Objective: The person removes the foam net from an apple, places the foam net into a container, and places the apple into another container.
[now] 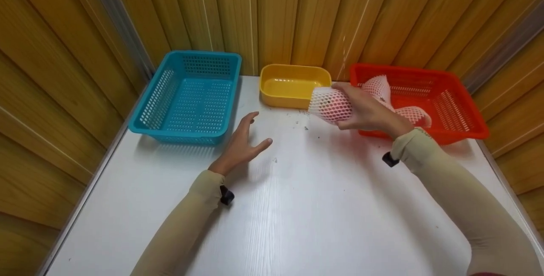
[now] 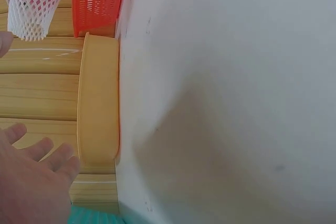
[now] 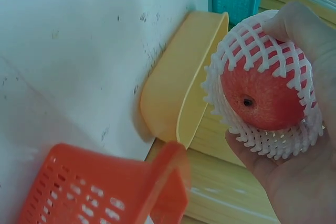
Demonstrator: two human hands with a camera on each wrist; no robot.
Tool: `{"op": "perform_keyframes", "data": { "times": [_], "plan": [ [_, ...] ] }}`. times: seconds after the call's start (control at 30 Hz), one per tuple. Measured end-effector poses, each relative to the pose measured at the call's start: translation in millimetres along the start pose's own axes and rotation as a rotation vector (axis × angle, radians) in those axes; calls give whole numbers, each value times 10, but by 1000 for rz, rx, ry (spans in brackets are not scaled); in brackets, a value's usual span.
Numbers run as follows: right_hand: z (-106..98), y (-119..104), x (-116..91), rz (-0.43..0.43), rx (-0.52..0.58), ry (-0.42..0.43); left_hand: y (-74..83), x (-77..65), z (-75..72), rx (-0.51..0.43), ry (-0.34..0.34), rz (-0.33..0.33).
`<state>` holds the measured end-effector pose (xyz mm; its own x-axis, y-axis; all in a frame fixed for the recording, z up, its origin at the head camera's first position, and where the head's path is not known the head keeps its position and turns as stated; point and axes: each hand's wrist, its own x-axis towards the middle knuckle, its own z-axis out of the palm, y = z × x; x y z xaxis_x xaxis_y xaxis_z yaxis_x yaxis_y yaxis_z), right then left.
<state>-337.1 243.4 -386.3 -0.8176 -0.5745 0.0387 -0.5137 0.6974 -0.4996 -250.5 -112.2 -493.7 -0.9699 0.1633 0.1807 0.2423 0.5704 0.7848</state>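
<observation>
My right hand (image 1: 363, 108) grips a red apple (image 3: 262, 95) wrapped in a white foam net (image 1: 318, 101), above the table near the yellow bin's right front corner. In the right wrist view, the apple's dark blossom end shows through the net's open end. My left hand (image 1: 239, 146) holds nothing; its fingers and thumb are spread in the air by the right side of the blue basket (image 1: 227, 131). Two more white foam nets, one upright (image 1: 378, 86) and one lying (image 1: 412, 114), are in the red basket (image 1: 450, 135); what they contain is mostly hidden.
The yellow bin (image 1: 295, 101) stands between the two baskets against the wood-slat wall (image 1: 276, 16). Nothing shows inside it or the blue basket. Small dark specks (image 1: 306, 128) mark the white table (image 1: 297, 208) before the bin. Slatted panels close both sides.
</observation>
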Motion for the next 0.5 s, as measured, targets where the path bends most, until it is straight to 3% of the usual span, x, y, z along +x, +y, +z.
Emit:
{"op": "perform_keyframes", "data": {
  "times": [0.5],
  "plan": [
    [313,-131,161,-24,66,-85,-28,-30,-40,-13,0,-9]
  ]
}}
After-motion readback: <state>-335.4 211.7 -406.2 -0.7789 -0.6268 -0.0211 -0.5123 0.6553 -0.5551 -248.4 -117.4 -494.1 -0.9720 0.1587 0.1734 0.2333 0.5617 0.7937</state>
